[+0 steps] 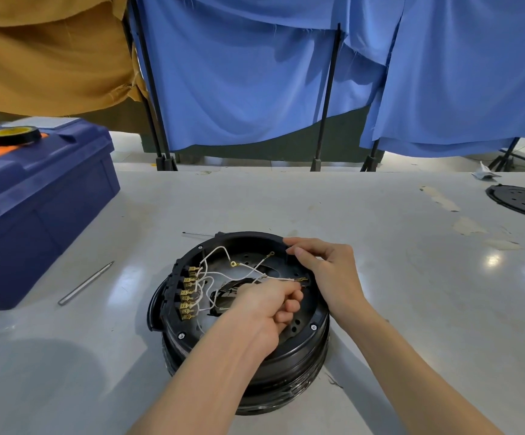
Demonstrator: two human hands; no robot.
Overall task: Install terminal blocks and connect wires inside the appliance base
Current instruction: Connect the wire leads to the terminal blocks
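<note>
Curled left hand (264, 306) pinches thin white wires (223, 273) — right hand (327, 271) grips round black plastic base (286, 372).

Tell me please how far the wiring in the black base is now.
Looks done: a row of brass terminals sits along the left rim of the base, white wires running to them. In hand: the left hand pinches a connector-tipped wire near the right inner wall, while the right hand grips the rim. Left: two ring-ended wires lie loose in the middle, attached to nothing.
</note>
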